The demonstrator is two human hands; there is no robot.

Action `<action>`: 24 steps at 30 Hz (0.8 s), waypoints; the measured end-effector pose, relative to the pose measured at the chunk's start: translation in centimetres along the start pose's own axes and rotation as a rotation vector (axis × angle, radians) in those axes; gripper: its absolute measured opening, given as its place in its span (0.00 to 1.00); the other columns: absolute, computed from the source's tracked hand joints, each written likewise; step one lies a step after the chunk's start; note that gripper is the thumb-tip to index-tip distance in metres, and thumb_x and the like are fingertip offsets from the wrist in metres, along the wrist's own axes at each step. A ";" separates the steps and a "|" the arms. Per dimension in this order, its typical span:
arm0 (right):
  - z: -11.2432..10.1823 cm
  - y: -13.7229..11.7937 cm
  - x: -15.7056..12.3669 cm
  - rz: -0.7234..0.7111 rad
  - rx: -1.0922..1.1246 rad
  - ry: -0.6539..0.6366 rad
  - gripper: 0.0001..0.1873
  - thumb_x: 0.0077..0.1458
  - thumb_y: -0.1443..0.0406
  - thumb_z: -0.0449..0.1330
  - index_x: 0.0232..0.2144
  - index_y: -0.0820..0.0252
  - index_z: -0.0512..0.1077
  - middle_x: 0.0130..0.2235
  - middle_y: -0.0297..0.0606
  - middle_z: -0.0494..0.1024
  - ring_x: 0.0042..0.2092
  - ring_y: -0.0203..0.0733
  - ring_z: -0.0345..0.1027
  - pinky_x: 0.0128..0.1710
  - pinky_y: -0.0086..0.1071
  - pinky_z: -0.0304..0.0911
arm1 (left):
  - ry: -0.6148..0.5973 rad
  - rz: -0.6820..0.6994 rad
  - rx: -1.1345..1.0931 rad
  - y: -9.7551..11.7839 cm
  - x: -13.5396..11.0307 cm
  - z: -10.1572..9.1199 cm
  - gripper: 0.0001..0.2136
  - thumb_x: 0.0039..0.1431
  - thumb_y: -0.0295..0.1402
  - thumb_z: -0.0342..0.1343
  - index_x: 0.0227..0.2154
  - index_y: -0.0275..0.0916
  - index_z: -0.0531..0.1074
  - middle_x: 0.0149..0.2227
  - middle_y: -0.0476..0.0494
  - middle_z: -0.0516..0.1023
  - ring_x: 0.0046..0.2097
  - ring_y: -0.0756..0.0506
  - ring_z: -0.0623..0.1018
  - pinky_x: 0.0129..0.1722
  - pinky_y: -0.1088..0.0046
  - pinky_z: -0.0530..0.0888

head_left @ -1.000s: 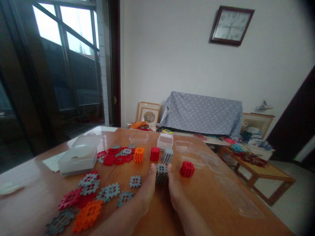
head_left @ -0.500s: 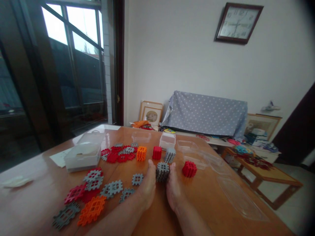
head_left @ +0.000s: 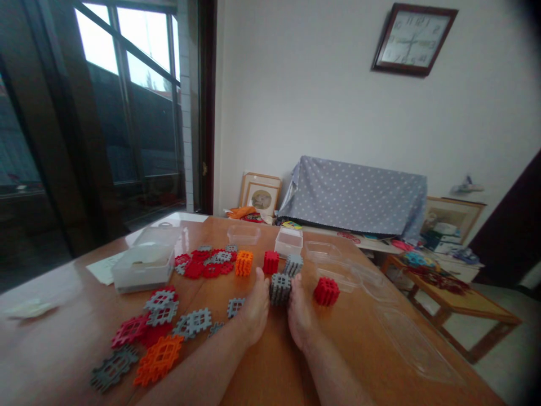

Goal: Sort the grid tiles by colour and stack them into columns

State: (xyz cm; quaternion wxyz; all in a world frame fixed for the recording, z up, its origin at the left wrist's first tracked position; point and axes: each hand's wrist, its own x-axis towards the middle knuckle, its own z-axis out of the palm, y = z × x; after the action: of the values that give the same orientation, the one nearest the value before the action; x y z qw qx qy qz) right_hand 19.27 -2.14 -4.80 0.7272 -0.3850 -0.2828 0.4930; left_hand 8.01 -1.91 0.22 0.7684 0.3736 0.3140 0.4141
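Observation:
A grey cube (head_left: 280, 288) built from waffle-like tiles stands on the wooden table (head_left: 270, 372), in the middle. My left hand (head_left: 256, 310) presses against its left side and my right hand (head_left: 298, 316) against its right side, fingers held together, so the cube is gripped between them. Just right of my right hand sits a red cube (head_left: 326, 291). Behind the held cube stand an orange cube (head_left: 244, 263), another red cube (head_left: 271, 261) and a second grey cube (head_left: 293, 264).
Loose flat tiles lie to the left: grey tiles (head_left: 194, 322), an orange tile (head_left: 158, 361), a red tile (head_left: 130, 330), and a red and grey pile (head_left: 205, 264). A lidded plastic box (head_left: 143, 265) is at the left; clear containers (head_left: 338, 270) and a lid (head_left: 412, 344) are at the right.
Both hands have slid the grey cube a little farther from me, toward the row of cubes. The view has shifted slightly.

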 end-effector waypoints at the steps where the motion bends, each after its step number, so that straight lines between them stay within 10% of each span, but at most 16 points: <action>1: 0.1 -0.3 0.1 0.022 -0.004 -0.011 0.28 0.57 0.44 0.59 0.49 0.54 0.77 0.54 0.36 0.80 0.62 0.45 0.64 0.65 0.38 0.50 | -0.006 0.003 -0.003 0.0 0.2 -0.2 0.41 0.63 0.62 0.31 0.69 0.37 0.53 0.71 0.44 0.51 0.73 0.44 0.43 0.71 0.62 0.38; 24: 0.3 -1.5 -0.7 0.071 0.048 -0.098 0.29 0.57 0.43 0.58 0.50 0.55 0.77 0.54 0.37 0.79 0.62 0.47 0.65 0.67 0.42 0.50 | -0.061 -0.015 -0.030 -0.3 0.3 -1.1 0.47 0.61 0.64 0.32 0.71 0.31 0.40 0.73 0.40 0.39 0.73 0.46 0.41 0.71 0.70 0.39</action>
State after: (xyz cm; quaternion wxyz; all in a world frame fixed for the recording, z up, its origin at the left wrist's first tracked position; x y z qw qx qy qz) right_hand 19.53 -3.01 -3.43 0.7036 -0.3523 -0.2924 0.5434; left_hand 7.41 -1.45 -0.65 0.7862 0.3720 0.2869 0.4016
